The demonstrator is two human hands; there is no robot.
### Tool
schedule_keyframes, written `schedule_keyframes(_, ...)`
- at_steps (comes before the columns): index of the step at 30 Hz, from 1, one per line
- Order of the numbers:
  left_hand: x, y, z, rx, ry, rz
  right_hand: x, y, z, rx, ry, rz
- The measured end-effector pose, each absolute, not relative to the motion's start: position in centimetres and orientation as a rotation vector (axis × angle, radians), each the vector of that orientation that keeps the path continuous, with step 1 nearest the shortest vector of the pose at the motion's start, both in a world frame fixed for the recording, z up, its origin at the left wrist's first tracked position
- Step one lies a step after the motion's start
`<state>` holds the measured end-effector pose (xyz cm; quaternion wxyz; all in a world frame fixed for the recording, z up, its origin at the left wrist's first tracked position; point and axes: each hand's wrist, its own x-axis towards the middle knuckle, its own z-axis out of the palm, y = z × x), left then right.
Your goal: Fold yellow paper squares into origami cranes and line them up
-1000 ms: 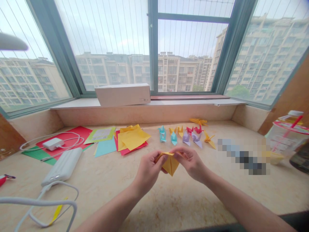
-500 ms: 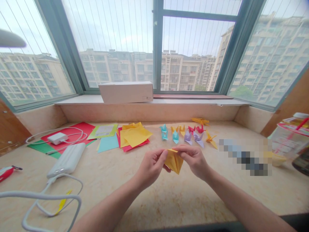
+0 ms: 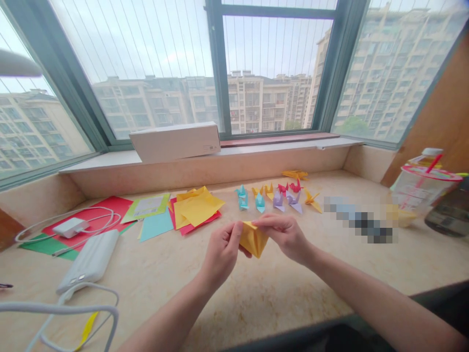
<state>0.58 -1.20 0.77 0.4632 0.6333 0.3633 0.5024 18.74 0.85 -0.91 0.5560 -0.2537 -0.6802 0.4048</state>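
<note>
Between my two hands is a partly folded piece of yellow origami paper [image 3: 255,240], held up over the counter with a point facing down toward me. My left hand [image 3: 223,249] pinches its left corner between thumb and fingers, with some fingertips showing behind it. On the upper right edge, my right hand [image 3: 284,235] grips the paper in a closed pinch. Beyond my hands stand several folded paper cranes: blue ones [image 3: 260,202], purple ones [image 3: 278,201], red ones [image 3: 295,187] and a yellow one [image 3: 312,201].
A stack of yellow paper sheets [image 3: 201,208] lies left of the cranes, near a light blue sheet [image 3: 157,225]. Farther left are a white power bank [image 3: 90,259], a charger [image 3: 71,227] and cables. A lidded plastic cup [image 3: 414,193] stands at right. A white box [image 3: 176,143] sits on the sill.
The camera view has turned and tilted slightly, so the scene sits farther left. Both hands keep their pinch on the yellow paper, which looks a little more spread open.
</note>
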Motion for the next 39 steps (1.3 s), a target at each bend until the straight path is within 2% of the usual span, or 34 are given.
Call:
schedule_keyframes(7, 0.61, -1.18, 1.07, 1.552, 0.909, 1.220, 18.84, 0.99, -0.88, -0.585, -1.684, 0.884)
schedule_keyframes(13, 0.75, -1.17, 1.18, 1.515, 0.919, 1.203, 18.45, 1.00, -1.23, -0.692, -1.538, 1.054)
schedule_keyframes(23, 0.86, -1.18, 0.78, 1.422, 0.837, 0.970, 18.09, 1.16, -0.68, -0.758, -1.393, 1.013)
schedule_keyframes(32, 0.96, -0.68, 0.61, 1.359, 0.876, 1.212, 18.21, 1.12, -0.62, -0.715, -1.498, 1.280)
schedule_keyframes(39, 0.99, -1.05, 0.69, 1.433, 0.948, 1.177, 18.39, 1.39, -0.83, -0.843, -1.497, 1.192)
